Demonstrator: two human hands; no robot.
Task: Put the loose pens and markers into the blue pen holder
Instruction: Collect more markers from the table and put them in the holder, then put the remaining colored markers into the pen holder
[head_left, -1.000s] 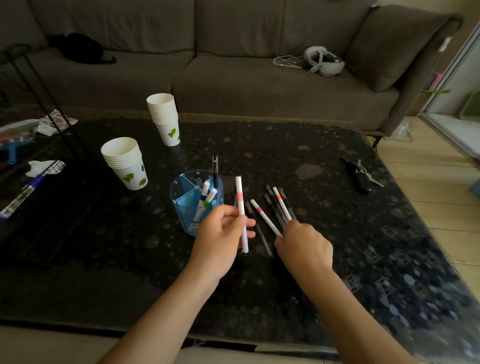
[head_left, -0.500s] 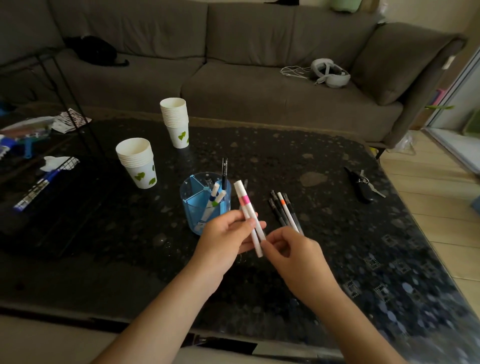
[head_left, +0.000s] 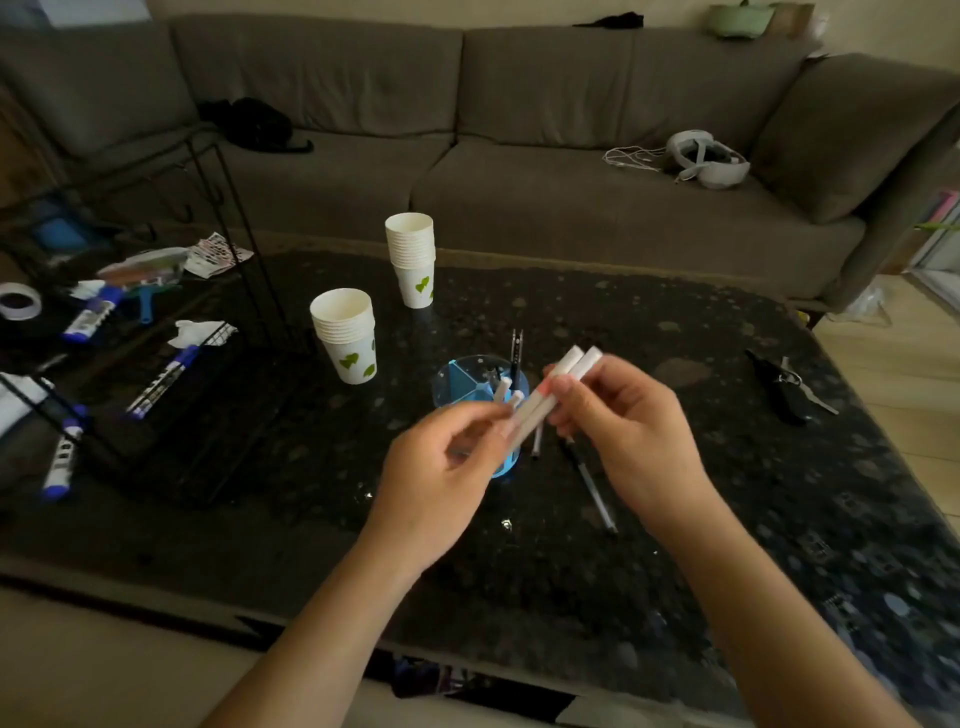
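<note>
On the far left a wire rack (head_left: 156, 291) carries scattered markers, well apart from the work; two stacks of paper cups (head_left: 347, 335) stand on the dark desk (head_left: 779, 519); the blue pen holder (head_left: 480, 384), already holding a few pens, sits just behind the hands; the left hand (head_left: 441, 478) pinches the lower end of two white markers (head_left: 550, 397), and the right hand (head_left: 628, 431) grips their upper part, so both hands are closed on the pair above the holder; a loose black pen (head_left: 592, 486) lies on the desk below the right hand; the markers look light, stiff and smooth, likely to slide apart, so holding them mid-barrel seems wise.
</note>
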